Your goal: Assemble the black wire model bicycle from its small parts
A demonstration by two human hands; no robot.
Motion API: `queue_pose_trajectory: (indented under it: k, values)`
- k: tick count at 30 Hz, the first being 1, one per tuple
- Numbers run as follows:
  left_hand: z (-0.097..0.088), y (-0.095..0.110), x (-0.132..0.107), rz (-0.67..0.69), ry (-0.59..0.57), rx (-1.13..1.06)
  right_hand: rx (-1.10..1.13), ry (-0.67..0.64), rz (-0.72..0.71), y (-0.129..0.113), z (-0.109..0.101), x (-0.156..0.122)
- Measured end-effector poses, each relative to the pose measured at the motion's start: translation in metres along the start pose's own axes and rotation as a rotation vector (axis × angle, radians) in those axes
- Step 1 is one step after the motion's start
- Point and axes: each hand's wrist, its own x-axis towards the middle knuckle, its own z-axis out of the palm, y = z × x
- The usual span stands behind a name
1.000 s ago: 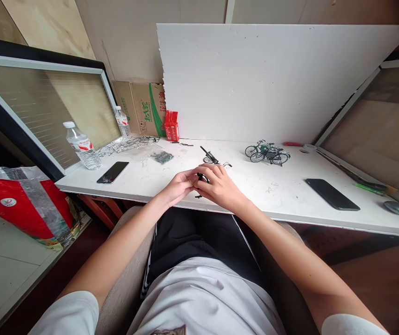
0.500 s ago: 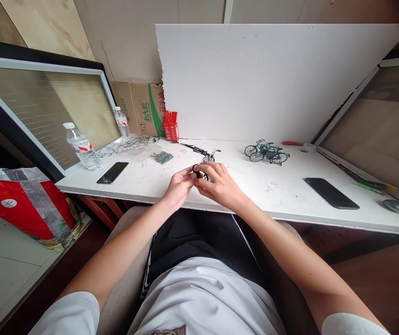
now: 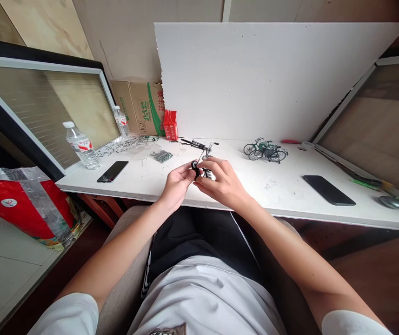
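Between my hands, just above the front of the white table, is a small black model bicycle (image 3: pixel 208 174), partly covered by my fingers. My left hand (image 3: pixel 177 184) is closed, thumb and fingers pinching a black round part with a pale centre (image 3: pixel 194 164). My right hand (image 3: pixel 223 179) is closed around the model's other side, its fingertips close to the round part. Thin handlebars (image 3: pixel 214 144) and a dark long piece (image 3: pixel 191 143) stick out beyond my fingers and seem to belong to the same model. Where they join is hidden.
Two small model bicycles (image 3: pixel 265 151) stand at the back right. Phones lie left (image 3: pixel 112 171) and right (image 3: pixel 328 190), near a mouse (image 3: pixel 392 202). Water bottles (image 3: pixel 83 146), black sprues (image 3: pixel 126 145), a bag of small parts (image 3: pixel 162 156) and a red box (image 3: pixel 170 125) sit left.
The model has turned in my hands: its handlebars and long piece sit higher, and the round part now shows its pale centre. My right fingers have shifted slightly.
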Motion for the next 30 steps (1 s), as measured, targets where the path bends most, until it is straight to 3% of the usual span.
queue_pose_trajectory:
  k: [8,18,26,30]
  values:
    - [-0.002,-0.001,0.001,0.019,0.069,-0.045,-0.067,0.058,-0.048,0.0,-0.003,0.0]
    - [0.003,0.0,-0.003,0.121,0.066,-0.029,-0.087,0.062,-0.05,-0.004,0.001,-0.004]
    - [0.002,0.009,-0.002,0.033,-0.02,-0.091,-0.024,0.106,-0.018,-0.009,-0.005,0.0]
    - [0.0,0.012,-0.001,-0.016,-0.036,-0.136,0.014,0.202,-0.009,-0.009,-0.006,0.001]
